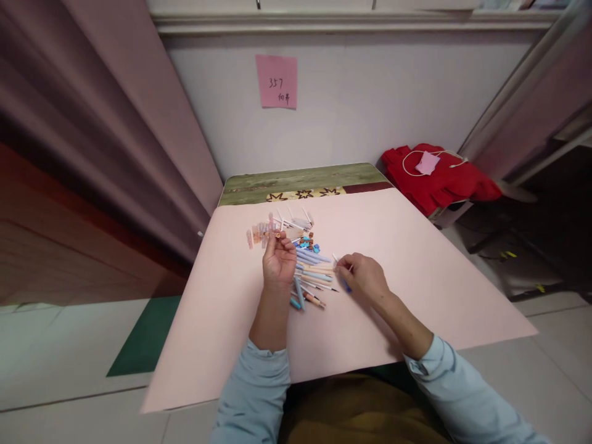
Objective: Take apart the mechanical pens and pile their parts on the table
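A heap of pen parts point(311, 269) lies mid-table on a pink paper sheet point(416, 271): several pastel barrels, thin refills, small blue and brown tips, clear caps at the far left. My left hand point(279, 260) is raised palm up over the heap, fingers curled round a small brown piece point(278, 235) at its fingertips. My right hand point(363, 275) rests on the sheet right of the heap, pinching a thin white refill point(335, 258); a blue pen piece point(346, 287) shows under its fingers.
The pink sheet covers a small table with a green patterned top point(300, 180) set against a white wall. A pink note point(276, 81) hangs on the wall. A red cloth point(437, 177) with a white cord lies right of the table. Curtains hang on both sides.
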`<state>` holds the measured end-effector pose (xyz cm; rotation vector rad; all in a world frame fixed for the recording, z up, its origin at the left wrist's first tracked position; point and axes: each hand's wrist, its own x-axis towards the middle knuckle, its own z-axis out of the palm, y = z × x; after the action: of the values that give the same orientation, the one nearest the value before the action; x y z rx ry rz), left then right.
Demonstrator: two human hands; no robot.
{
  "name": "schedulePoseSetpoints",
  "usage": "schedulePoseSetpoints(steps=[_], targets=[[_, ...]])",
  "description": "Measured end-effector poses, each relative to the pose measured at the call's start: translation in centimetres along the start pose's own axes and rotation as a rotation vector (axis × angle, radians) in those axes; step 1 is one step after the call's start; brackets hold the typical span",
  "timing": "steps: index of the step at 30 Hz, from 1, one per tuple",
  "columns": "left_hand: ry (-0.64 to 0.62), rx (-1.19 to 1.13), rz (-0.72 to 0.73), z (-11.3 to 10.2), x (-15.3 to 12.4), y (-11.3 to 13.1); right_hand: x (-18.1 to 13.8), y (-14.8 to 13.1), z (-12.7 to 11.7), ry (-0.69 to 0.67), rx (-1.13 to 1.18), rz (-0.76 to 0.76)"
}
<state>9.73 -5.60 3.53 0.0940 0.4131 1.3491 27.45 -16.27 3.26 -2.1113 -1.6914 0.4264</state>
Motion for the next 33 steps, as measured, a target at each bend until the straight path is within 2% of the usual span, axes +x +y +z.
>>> schedulePoseSetpoints(steps=[8, 15, 21, 24, 27, 30, 33], targets=[[-0.016, 0.011, -0.053, -0.3, -0.1, -0.9, 0.6, -0.7, 1.4, 0.047, -0.211, -0.161], [-0.039, -0.017, -0.093, -0.3, -0.3, -1.5, 0.6, -0.7, 1.7, 0.032, -0.235, -0.195], [0.022, 0.001, -0.104, -0.3, -0.6, -1.7, -0.4, 0.0, 0.7, 0.095, -0.172, -0.185], [0.031, 0.003, -0.117, -0.2, -0.8, -1.8, -0.9, 0.3, 0.1, 0.139, 0.013, -0.094], [0.012, 0.043, -0.137, -0.2, -1.0, -1.8, -1.0, -0.1, -0.2, 0.165, 0.430, 0.013], [-0.056, 0.084, -0.206, -0.2, -1.2, -1.7, -0.9, -1.5, -0.1, 0.111, 0.894, 0.085], [-0.135, 0.094, -0.310, -0.1, -1.6, -1.5, -0.8, -2.9, 0.2, 0.041, 1.159, 0.150]])
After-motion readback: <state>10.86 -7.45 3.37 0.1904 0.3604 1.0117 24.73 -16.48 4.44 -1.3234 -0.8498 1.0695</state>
